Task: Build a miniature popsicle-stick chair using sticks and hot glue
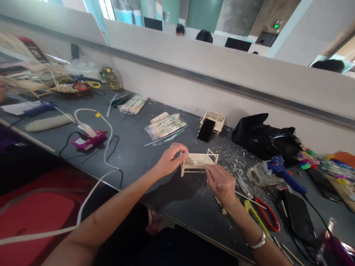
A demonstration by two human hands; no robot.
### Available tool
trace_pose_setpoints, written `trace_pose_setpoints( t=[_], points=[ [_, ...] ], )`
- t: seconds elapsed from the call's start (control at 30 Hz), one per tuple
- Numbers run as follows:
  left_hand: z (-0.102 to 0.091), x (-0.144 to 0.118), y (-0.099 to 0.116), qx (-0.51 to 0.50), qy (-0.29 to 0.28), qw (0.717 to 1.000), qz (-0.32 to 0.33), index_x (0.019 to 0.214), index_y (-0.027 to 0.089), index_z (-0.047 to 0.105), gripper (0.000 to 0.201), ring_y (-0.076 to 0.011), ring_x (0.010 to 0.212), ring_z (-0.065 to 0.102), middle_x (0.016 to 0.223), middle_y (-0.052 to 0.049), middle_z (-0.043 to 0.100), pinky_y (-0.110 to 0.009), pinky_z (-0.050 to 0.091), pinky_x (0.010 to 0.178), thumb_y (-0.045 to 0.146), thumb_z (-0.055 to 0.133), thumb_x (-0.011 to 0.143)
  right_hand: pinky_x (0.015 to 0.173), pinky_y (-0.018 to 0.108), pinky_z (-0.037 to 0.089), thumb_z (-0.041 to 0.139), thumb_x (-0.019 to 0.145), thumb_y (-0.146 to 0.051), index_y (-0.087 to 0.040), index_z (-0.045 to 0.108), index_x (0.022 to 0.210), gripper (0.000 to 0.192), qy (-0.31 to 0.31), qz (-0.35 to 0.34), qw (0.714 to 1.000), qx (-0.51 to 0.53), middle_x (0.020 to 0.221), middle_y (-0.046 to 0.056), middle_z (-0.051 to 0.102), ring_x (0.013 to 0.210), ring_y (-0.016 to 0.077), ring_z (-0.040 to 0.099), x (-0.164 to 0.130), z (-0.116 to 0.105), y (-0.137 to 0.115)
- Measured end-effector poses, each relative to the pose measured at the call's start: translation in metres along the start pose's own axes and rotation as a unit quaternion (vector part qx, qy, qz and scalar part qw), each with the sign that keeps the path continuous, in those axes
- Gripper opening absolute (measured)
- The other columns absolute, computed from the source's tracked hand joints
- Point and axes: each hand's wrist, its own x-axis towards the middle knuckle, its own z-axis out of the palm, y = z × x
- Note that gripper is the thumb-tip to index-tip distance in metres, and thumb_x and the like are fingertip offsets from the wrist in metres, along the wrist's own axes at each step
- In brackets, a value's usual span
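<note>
Pale wooden stick-built miniature bed frame (199,161) sits pinched by left hand (169,160) at nine o'clock; right hand (220,183), fingers loosely curled, touches its front rail at five o'clock.

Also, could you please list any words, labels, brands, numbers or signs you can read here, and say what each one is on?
Nothing can be read as text.
Green lit sign on the far wall: too small to read.
Dark box at the desk's far left: pale print, blurred.
Wrapped stick packets: green print, too small.
Magenta device: white label, illegible.
Phone: screen dark.
</note>
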Motion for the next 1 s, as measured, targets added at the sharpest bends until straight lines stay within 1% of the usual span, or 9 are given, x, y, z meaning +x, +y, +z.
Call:
trace_pose_setpoints(
  t=[0.1, 0.2, 0.3, 0.37, 0.47, 0.57, 0.63, 0.8, 1.0],
  points=[
    [0.003, 0.004, 0.004, -0.044, -0.008, 0.996, -0.079, 0.083, 0.019, 0.061, 0.023, -0.0176, 0.083, 0.062, 0.085, -0.004, 0.068, -0.029, 0.048, 0.075, 0.037, 0.05, 0.093, 0.063, 0.024, 0.05, 0.051, 0.097, -0.017, -0.019, 0.066, 0.088, 0.018, 0.016, 0.028, 0.999, 0.003, 0.075, 0.005, 0.071, 0.067, 0.0151, 0.067, 0.01, -0.005, 0.003],
    [0.007, 0.005, 0.005, -0.073, 0.019, 0.987, -0.141, 0.081, 0.018, 0.062, 0.029, -0.0162, 0.075, 0.06, 0.08, -0.003, 0.067, -0.027, 0.047, 0.069, 0.041, 0.049, 0.091, 0.054, 0.023, 0.045, 0.049, 0.097, -0.017, -0.02, 0.06, 0.082, 0.018, 0.035, 0.076, 0.997, 0.004, 0.068, 0.002, 0.064, 0.058, 0.013, 0.06, 0.018, -0.009, 0.004],
    [0.01, 0.007, 0.003, -0.081, 0.043, 0.983, -0.16, 0.08, 0.018, 0.062, 0.029, -0.0158, 0.074, 0.059, 0.078, -0.002, 0.066, -0.026, 0.046, 0.068, 0.043, 0.05, 0.089, 0.055, 0.023, 0.044, 0.048, 0.098, -0.018, -0.02, 0.056, 0.081, 0.019, 0.053, 0.11, 0.992, 0.03, 0.066, 0.0, 0.059, 0.057, 0.0125, 0.056, 0.024, -0.013, -0.001],
    [0.012, 0.008, 0.002, -0.082, 0.058, 0.98, -0.17, 0.079, 0.018, 0.062, 0.028, -0.0155, 0.073, 0.059, 0.077, -0.001, 0.066, -0.026, 0.047, 0.067, 0.042, 0.051, 0.089, 0.056, 0.022, 0.045, 0.047, 0.098, -0.018, -0.021, 0.055, 0.078, 0.021, 0.054, 0.117, 0.99, 0.056, 0.064, -0.001, 0.057, 0.056, 0.0122, 0.056, 0.026, -0.014, -0.006],
    [0.015, 0.012, 0.002, -0.087, 0.081, 0.976, -0.185, 0.078, 0.018, 0.063, 0.026, -0.0147, 0.072, 0.059, 0.076, 0.0, 0.066, -0.025, 0.047, 0.067, 0.04, 0.052, 0.089, 0.06, 0.022, 0.048, 0.05, 0.098, -0.016, -0.02, 0.058, 0.081, 0.019, 0.04, 0.097, 0.991, 0.087, 0.068, 0.001, 0.063, 0.061, 0.0127, 0.062, 0.029, -0.01, -0.011],
    [0.017, 0.014, 0.002, -0.092, 0.087, 0.973, -0.191, 0.077, 0.019, 0.062, 0.025, -0.0144, 0.072, 0.06, 0.076, 0.0, 0.066, -0.025, 0.048, 0.066, 0.039, 0.053, 0.089, 0.068, 0.023, 0.053, 0.054, 0.096, -0.014, -0.017, 0.065, 0.093, 0.011, 0.024, 0.067, 0.994, 0.087, 0.08, 0.006, 0.072, 0.073, 0.0145, 0.069, 0.031, -0.001, -0.012],
    [0.017, 0.016, 0.002, -0.096, 0.088, 0.972, -0.193, 0.077, 0.019, 0.062, 0.025, -0.0143, 0.071, 0.06, 0.075, 0.001, 0.065, -0.024, 0.048, 0.065, 0.038, 0.053, 0.089, 0.072, 0.024, 0.054, 0.055, 0.096, -0.013, -0.015, 0.067, 0.099, 0.013, 0.014, 0.045, 0.996, 0.07, 0.086, 0.008, 0.074, 0.078, 0.0157, 0.071, 0.032, 0.004, -0.01],
    [0.017, 0.016, 0.0, -0.106, 0.084, 0.973, -0.186, 0.077, 0.019, 0.062, 0.024, -0.0144, 0.072, 0.06, 0.075, 0.001, 0.065, -0.025, 0.049, 0.066, 0.038, 0.053, 0.089, 0.07, 0.025, 0.055, 0.051, 0.096, -0.011, -0.016, 0.07, 0.102, 0.021, -0.018, -0.012, 1.0, 0.006, 0.087, 0.007, 0.074, 0.08, 0.0166, 0.07, 0.033, 0.009, -0.005],
    [0.016, 0.016, -0.003, -0.108, 0.079, 0.974, -0.181, 0.078, 0.019, 0.062, 0.024, -0.0145, 0.073, 0.061, 0.075, 0.0, 0.066, -0.025, 0.049, 0.066, 0.038, 0.053, 0.089, 0.067, 0.026, 0.051, 0.044, 0.099, -0.013, -0.015, 0.069, 0.1, 0.025, -0.068, -0.061, 0.994, -0.052, 0.087, 0.007, 0.074, 0.078, 0.0173, 0.067, 0.038, 0.006, -0.002]
  ],
)
